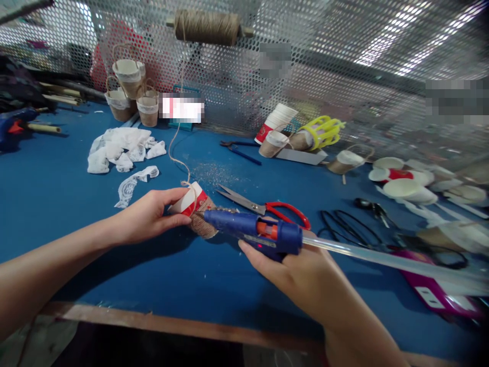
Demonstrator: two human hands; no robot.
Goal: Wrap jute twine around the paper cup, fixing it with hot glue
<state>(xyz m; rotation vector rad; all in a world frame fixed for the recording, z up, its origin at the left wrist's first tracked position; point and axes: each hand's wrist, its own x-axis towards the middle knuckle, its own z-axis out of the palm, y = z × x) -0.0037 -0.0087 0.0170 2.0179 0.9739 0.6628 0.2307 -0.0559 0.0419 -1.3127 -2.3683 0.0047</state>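
Note:
My left hand grips a red and white paper cup by its rim end, the cup tilted on its side. Twine covers the cup's lower part, and a loose strand of twine runs from it up to the spool. In my right hand is a blue hot glue gun, its nozzle tip at the cup's side. A long clear glue stick sticks out of its back. Just behind the gun lie scissors with red handles.
Twine-wrapped baskets stand at the back left, near white lace strips. Blue-handled pliers, stacked paper cups and a yellow plastic holder lie behind. At right are black cables, a purple power strip and loose cups.

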